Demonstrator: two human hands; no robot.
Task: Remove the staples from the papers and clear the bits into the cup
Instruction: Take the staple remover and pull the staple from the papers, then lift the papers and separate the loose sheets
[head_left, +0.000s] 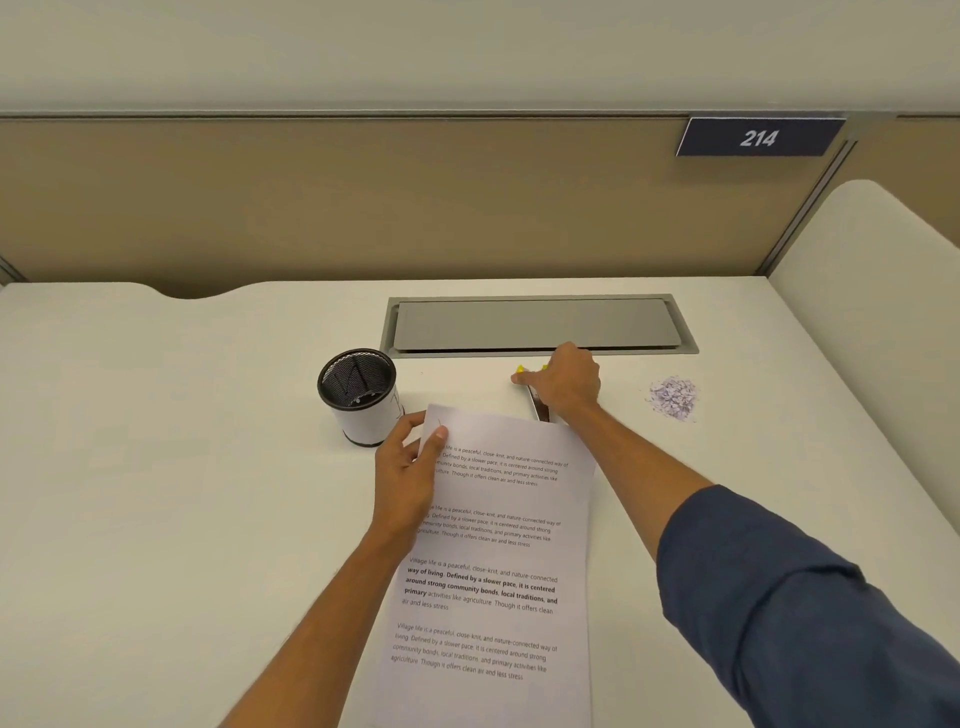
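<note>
The staple (439, 422) is still in the papers (498, 561) on the near tabletop (182, 493), pinched by the left hand (407, 467) beside the cup (358, 396), while the right hand (563, 382) grabs the yellow remover (521, 370), bits (673, 398) still far right

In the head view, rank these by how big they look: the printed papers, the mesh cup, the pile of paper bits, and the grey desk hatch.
1. printed papers, though nearness to the camera inflates them
2. grey desk hatch
3. mesh cup
4. pile of paper bits
</note>
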